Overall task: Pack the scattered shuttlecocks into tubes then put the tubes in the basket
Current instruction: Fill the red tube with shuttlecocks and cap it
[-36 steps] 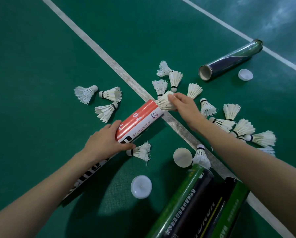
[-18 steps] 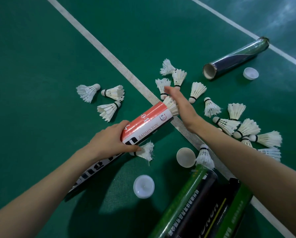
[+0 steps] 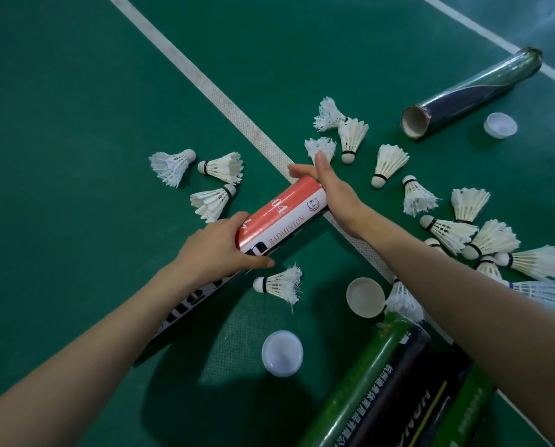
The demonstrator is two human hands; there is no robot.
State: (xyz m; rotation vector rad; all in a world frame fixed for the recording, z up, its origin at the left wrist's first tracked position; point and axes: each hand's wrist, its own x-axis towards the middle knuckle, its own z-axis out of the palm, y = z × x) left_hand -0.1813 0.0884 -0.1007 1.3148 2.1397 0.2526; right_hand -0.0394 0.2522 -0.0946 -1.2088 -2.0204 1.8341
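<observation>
Head camera faces down, seemingly near floor [image 3: 60, 108].

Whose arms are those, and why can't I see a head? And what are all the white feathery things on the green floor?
The arms belong to a person wearing a camera on their head. You see what they see when they look down, so no face shows.

The left hand grips a red tube. The right hand presses flat against the tube's far end. It is probably pushing something in, but the inside is hidden.

The white feathery things are shuttlecocks, which you hit in badminton. Many lie scattered on the floor, on both sides of a white line.

A silver tube lies open farther away. Green tubes lie close to the person, and round white caps lie loose.
</observation>
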